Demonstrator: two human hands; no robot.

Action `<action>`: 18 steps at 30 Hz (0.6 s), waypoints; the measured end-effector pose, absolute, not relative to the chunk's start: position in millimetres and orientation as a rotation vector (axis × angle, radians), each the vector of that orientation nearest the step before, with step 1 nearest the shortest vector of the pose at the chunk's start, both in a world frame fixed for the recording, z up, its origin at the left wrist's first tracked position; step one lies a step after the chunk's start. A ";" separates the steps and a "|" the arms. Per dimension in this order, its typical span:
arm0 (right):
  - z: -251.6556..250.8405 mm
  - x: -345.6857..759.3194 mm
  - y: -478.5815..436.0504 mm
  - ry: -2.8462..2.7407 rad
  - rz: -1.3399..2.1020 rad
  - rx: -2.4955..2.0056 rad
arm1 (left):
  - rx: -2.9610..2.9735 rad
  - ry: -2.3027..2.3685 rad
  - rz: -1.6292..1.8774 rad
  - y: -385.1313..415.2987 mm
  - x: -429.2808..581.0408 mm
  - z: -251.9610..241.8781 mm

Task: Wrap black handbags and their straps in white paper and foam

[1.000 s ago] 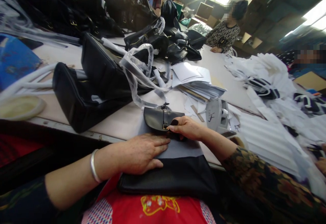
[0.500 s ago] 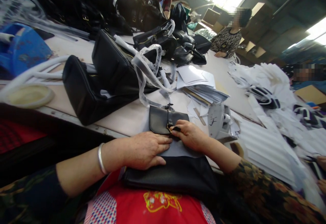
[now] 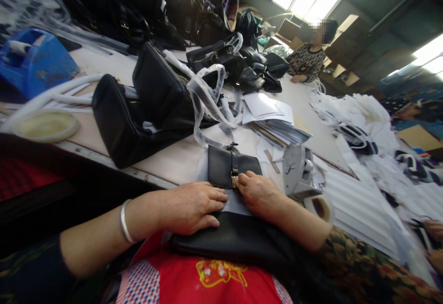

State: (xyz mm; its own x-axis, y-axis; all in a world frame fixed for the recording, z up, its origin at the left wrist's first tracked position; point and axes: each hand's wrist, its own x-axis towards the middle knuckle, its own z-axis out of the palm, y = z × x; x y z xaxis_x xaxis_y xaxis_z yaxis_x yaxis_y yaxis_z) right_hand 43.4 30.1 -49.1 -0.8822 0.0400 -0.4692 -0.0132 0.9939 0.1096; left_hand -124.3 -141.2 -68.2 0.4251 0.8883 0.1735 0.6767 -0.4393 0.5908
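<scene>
A black bag point(image 3: 235, 237) lies across my lap and the table edge, a greyish sheet over its middle. At its far end is a flap point(image 3: 220, 165) with a narrow strap point(image 3: 235, 160) and a gold buckle point(image 3: 234, 180). My right hand point(image 3: 259, 192) is closed at the buckle, fingertips pinched on the strap end, which they mostly hide. My left hand point(image 3: 194, 206) lies flat with its fingers stretched over the sheet and the bag's near part, holding nothing.
Two black bags point(image 3: 114, 119) stand left on the table, with plastic-wrapped straps point(image 3: 207, 92) beside them. Ahead are a paper stack point(image 3: 265, 110) and a tape dispenser point(image 3: 294, 168). A blue container point(image 3: 38, 64) and a round lid point(image 3: 46, 126) sit left. Co-workers point(image 3: 308, 59) are beyond.
My right fingers have shifted at the buckle, and the strap end that stuck out is now mostly hidden. My left hand has slid slightly left. The whole view has shifted a little.
</scene>
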 end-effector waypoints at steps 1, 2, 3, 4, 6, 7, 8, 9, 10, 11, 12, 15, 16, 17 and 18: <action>-49.6 41.9 29.3 2.643 0.156 0.021 | 2.246 1.331 0.661 -140.7 -124.2 -68.2; -50.5 40.7 28.9 2.644 0.161 0.027 | 2.245 1.333 0.667 -140.2 -124.0 -68.3; -51.6 39.8 28.9 2.649 0.163 0.033 | 2.244 1.333 0.678 -139.9 -123.9 -68.4; -52.7 39.2 29.2 2.655 0.163 0.038 | 2.246 1.330 0.693 -139.7 -123.7 -68.6; -53.8 39.1 30.3 2.658 0.157 0.042 | 2.250 1.325 0.714 -140.2 -123.5 -69.3; -53.4 39.5 31.0 2.654 0.154 0.039 | 2.251 1.326 0.721 -140.7 -123.4 -69.8; -52.5 40.3 31.7 2.645 0.152 0.028 | 2.252 1.328 0.727 -141.4 -123.3 -70.3; -51.3 41.2 32.2 2.634 0.150 0.005 | 2.250 1.330 0.731 -142.1 -123.2 -70.8; -49.9 42.2 32.6 2.626 0.149 -0.021 | 2.246 1.332 0.732 -142.9 -123.1 -71.3; -48.7 43.2 32.7 2.624 0.151 -0.044 | 2.240 1.334 0.730 -143.5 -123.0 -71.6; -47.9 43.8 32.6 2.626 0.154 -0.066 | 2.237 1.335 0.724 -144.0 -122.8 -71.7; -49.1 43.2 30.2 2.639 0.165 -0.098 | 2.230 1.342 0.704 -144.7 -122.4 -70.9; -50.3 42.2 28.9 2.646 0.172 -0.083 | 2.230 1.341 0.706 -144.6 -122.2 -70.4; -51.6 40.9 27.5 2.652 0.180 -0.058 | 2.232 1.338 0.712 -144.5 -122.1 -69.9; -52.7 39.5 26.2 2.658 0.187 -0.026 | 2.235 1.336 0.722 -144.4 -122.0 -69.6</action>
